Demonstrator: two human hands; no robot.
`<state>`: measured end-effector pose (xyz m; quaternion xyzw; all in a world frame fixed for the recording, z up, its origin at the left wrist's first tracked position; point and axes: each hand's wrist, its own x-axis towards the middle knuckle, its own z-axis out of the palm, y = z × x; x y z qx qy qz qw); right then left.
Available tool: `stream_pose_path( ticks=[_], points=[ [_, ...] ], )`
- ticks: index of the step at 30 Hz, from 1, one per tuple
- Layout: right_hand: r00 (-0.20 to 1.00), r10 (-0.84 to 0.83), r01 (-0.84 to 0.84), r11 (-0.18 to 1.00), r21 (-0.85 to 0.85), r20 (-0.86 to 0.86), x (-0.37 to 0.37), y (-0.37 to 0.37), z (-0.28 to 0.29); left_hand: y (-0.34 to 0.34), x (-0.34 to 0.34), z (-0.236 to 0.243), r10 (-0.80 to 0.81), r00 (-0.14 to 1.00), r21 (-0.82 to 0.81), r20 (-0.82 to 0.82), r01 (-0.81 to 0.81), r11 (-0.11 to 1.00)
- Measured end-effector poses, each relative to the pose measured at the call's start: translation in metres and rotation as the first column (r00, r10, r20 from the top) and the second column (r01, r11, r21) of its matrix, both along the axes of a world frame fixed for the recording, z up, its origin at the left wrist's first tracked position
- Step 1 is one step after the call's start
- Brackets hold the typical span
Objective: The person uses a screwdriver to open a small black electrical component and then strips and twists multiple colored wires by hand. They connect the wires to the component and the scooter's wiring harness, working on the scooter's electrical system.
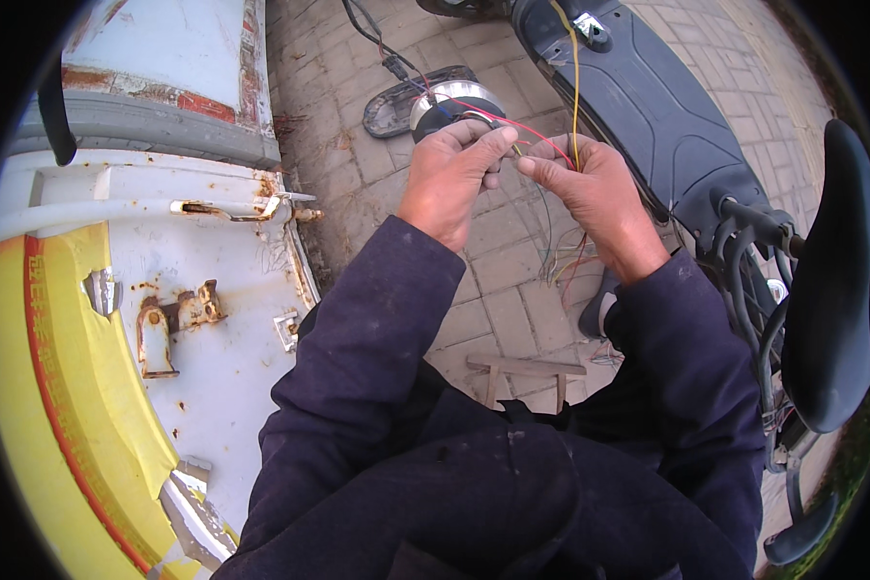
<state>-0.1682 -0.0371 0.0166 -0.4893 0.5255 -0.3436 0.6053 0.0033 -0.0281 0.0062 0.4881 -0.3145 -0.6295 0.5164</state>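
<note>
Wires (514, 122), thin and in several colours, are in both hands at the upper centre of the frame. The left hand (462, 169) has its grip closed, thumb and forefinger together on a fine strand; the right hand (590, 188), just beside it, has its grip clamped on wire too, thumb against forefinger. Which strand sits between which fingertips is too small to tell. A red wire (536, 133) slants across from upper centre to the right hand, and a yellow wire (577, 87) comes down to the same hand from the top edge. More loose strands hang below the right hand.

Behind the left hand is a round silver-rimmed part (481, 93), with a flat dark pad (385, 118) beneath it on the brick paving (498, 275). A scooter (648, 111) fills the upper right, with a black seat (826, 280) at the right edge. At the left stands a white metal panel (232, 358) with rusty fittings, partly covered by a yellow sheet (77, 338). A small wooden frame (541, 367) shows at lower centre.
</note>
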Motion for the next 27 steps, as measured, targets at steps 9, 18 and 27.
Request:
stream_pose_path(
  ticks=[9,18,27],
  points=[
    [0.987,-0.111,0.073,0.954,-0.291,-0.116,0.008,0.005,-0.013,0.004,-0.005,-0.001,-0.018,0.999,0.000,0.034,0.018,1.000],
    [0.999,-0.003,0.006,0.995,-0.099,0.033,0.000,-0.003,-0.001,0.002,-0.003,0.006,-0.061,0.981,-0.052,0.183,0.072,0.996],
    [0.999,0.038,-0.036,0.997,-0.069,0.025,-0.003,-0.005,-0.003,0.003,-0.004,0.009,-0.062,0.983,-0.018,0.173,0.066,0.998]
  ],
)
